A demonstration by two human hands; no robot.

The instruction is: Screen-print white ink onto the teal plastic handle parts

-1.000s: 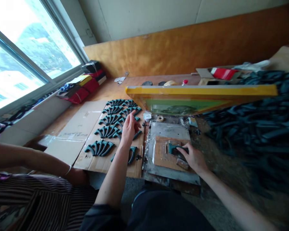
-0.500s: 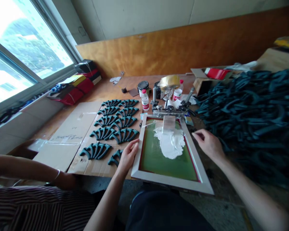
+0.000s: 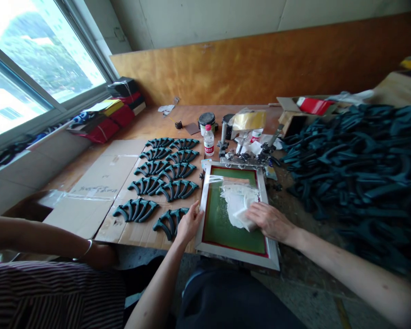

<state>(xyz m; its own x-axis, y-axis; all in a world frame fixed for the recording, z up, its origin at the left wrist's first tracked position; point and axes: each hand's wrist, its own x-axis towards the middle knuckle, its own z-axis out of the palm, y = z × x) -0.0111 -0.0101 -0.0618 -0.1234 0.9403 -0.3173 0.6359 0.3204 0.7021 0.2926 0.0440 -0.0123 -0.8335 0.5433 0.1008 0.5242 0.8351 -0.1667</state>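
Note:
A screen printing frame (image 3: 238,261) lies on the table in front of me, its green mesh (image 3: 215,224) bearing a patch of thick white ink (image 3: 231,198). My left hand (image 3: 190,223) grips the frame's left side, the thumb along the edge and the other fingers partly hidden. Over the mesh, my right hand (image 3: 272,221) is closed on a pale squeegee (image 3: 245,218), which is tilted and touches the ink. A metal hinge clamp (image 3: 245,160) holds the frame's far end. What lies under the screen is mostly hidden.
Rows of dark green curved handle-like parts (image 3: 174,189) lie on cardboard (image 3: 92,183) at left. A large heap of similar parts (image 3: 349,169) is at right. A red-capped bottle (image 3: 208,141) and ink tins (image 3: 206,122) stand behind. Another person's arm (image 3: 37,237) is at left.
My right hand has moved left onto the mesh and taken hold of the squeegee, now nearer to me. The frame's near end sits lower and further left. My left hand stays at its side.

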